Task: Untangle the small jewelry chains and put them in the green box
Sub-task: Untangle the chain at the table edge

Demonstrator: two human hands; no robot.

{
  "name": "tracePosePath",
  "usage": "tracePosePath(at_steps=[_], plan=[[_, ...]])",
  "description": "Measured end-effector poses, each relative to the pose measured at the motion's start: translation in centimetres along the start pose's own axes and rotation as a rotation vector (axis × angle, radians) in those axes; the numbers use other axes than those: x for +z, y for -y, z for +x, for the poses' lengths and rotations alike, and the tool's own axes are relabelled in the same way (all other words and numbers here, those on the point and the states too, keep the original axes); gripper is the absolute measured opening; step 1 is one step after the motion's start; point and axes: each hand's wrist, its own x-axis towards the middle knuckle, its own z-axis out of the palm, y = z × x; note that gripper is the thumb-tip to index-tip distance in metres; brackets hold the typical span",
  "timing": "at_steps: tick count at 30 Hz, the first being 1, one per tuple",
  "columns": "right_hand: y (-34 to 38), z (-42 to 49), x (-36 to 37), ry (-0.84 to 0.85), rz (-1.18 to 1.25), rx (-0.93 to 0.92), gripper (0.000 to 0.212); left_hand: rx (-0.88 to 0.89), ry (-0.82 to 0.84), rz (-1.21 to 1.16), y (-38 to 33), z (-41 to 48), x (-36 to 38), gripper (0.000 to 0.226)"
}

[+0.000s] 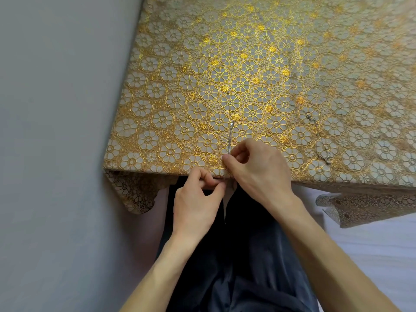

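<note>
Two chains showing: right hand [258, 167] pinches the silver chain [230, 138] lower centre, left hand [198, 199] pinching just below, apparently its tail; second chain [310, 119] lies apart, right. Green box unseen; nothing boxed yet.

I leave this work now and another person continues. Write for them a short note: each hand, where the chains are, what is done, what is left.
Left hand: fingers curled at the near edge of the gold floral lace tablecloth; whether it pinches anything is too small to tell.
Right hand: pinches the near end of a thin silver chain lying straight on the cloth.
A second thin silver chain lies loose further right.
Green box: not in view.
Done: no chain visibly boxed.
Left: finish untangling, put both chains in the box.
</note>
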Motion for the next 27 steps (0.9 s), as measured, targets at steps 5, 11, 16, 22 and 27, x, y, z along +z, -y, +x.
tracePosePath(at_steps=[5, 11, 16, 22, 27], plan=[[-0.8, 0.3, -0.1, 0.076, -0.019, -0.122, 0.017, 0.049, 0.064, 0.178, -0.3, 0.7, -1.9, 0.018], [-1.8, 0.6, -1.6, 0.201, 0.212, -0.121, 0.012, 0.425, 0.060, 0.375, -3.0, 4.6, -3.9, 0.033], [-2.0, 0.8, -2.7, 0.228, 0.316, -0.147, 0.010, 0.731, 0.274, 0.600, -4.3, 9.2, -2.3, 0.035], [-2.4, 1.0, -4.2, 0.300, 0.558, -0.040, 0.023, 0.694, 0.340, 0.318, -5.3, 10.1, -2.0, 0.026], [-1.8, 2.0, -5.9, 0.428, 0.882, 0.038, 0.013, 0.584, 0.488, 0.119, -7.5, 10.0, -3.5, 0.007]])
